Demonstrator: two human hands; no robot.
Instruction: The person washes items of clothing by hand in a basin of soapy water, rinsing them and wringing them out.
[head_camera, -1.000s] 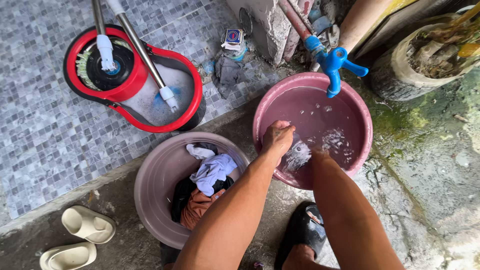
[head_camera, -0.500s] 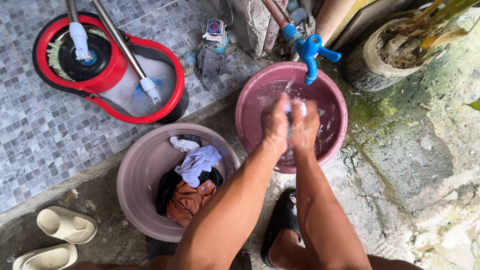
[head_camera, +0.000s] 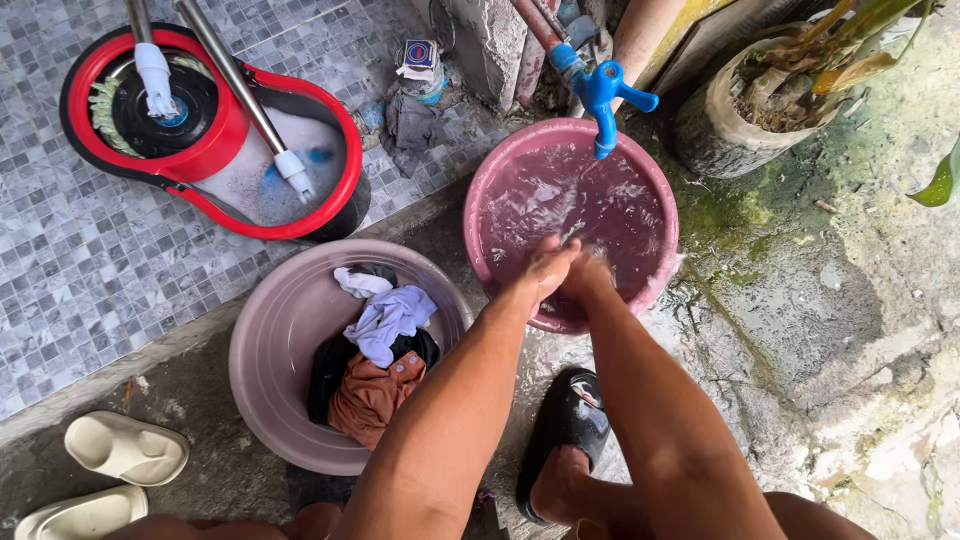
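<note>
My left hand (head_camera: 547, 264) and my right hand (head_camera: 588, 272) are pressed together at the near rim of a pink basin (head_camera: 480, 190) full of rippling water. The right hand dips into the water and is partly hidden. No cloth shows between the hands, so I cannot tell whether they hold anything. A blue tap (head_camera: 603, 95) hangs over the basin's far side. To the left stands a mauve basin (head_camera: 250, 340) holding a heap of clothes (head_camera: 385, 325): white, pale lilac, black and rust-brown pieces.
A red mop bucket (head_camera: 215, 140) with two mop handles sits on the grey mosaic tiles at the upper left. Cream sandals (head_camera: 125, 448) lie at the lower left. My foot wears a black sandal (head_camera: 570, 420). A stone plant pot (head_camera: 745, 110) stands at the upper right on mossy wet concrete.
Both hands have come down from above the pink basin, where they rubbed a pale cloth, to the water at its near rim. The water is now more stirred up.
</note>
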